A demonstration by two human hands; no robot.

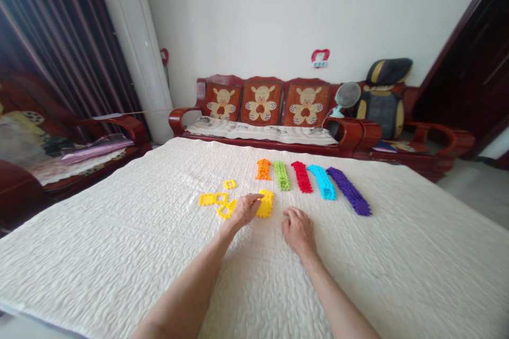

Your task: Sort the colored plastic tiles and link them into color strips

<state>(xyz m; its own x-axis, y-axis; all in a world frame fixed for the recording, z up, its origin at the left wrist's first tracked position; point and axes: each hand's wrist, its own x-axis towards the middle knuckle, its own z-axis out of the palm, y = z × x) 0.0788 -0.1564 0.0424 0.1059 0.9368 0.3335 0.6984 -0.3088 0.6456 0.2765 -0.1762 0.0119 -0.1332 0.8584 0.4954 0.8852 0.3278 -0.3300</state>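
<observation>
My left hand [245,210] is closed, its fingertips at the left edge of a yellow stack of flat pieces [265,204]. Loose yellow pieces [208,199] lie left of that hand, with a small yellow square frame [229,184] behind them. To the right of the yellow stack my right hand [298,229] rests on the quilted cover, its fingers curled; whether anything is under them is hidden. Farther back, rows of pieces lie side by side: orange [263,169], green [282,176], red [302,177], light blue [323,182] and purple [350,192].
The white quilted cover [119,228] spans the surface in front of me. Beyond it stand a wooden sofa [345,135] with bear cushions [261,101], a small fan [347,96] and a chair with a massage pad [379,111]. Another armchair [131,127] is at the left.
</observation>
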